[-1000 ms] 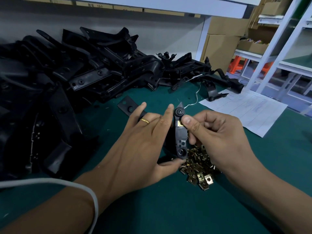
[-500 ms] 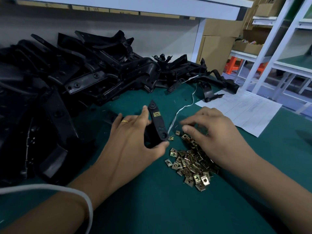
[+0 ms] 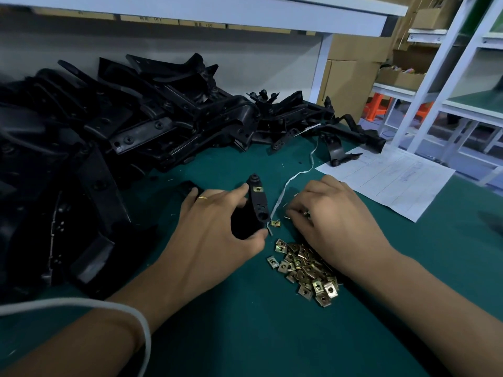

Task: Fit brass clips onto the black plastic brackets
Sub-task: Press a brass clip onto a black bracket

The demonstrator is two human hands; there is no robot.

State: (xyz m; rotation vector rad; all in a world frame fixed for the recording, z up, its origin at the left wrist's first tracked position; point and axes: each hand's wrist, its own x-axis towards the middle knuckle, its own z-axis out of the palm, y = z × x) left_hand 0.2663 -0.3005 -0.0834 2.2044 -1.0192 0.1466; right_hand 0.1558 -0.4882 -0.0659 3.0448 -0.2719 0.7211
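Gripping the bracket (image 3: 257,205) as before, left hand (image 3: 215,232) waits; right hand (image 3: 334,227) now curls among clips (image 3: 304,268), grasp unclear.

Our two hands, low over the table

Our left hand (image 3: 215,235) curls its fingers and thumb around a black bracket (image 3: 257,202) and holds it upright; our right hand (image 3: 330,221) is palm down, fingertips (image 3: 292,213) bent together, forearm reaching in from the right.

you can't read much here. the tan labels (image 3: 201,23) under the shelf edge carry small marks, one looking like "10" something, too blurred to be sure. the paper sheet (image 3: 392,183) on the green table shows a ruled form whose writing is too faint to read.
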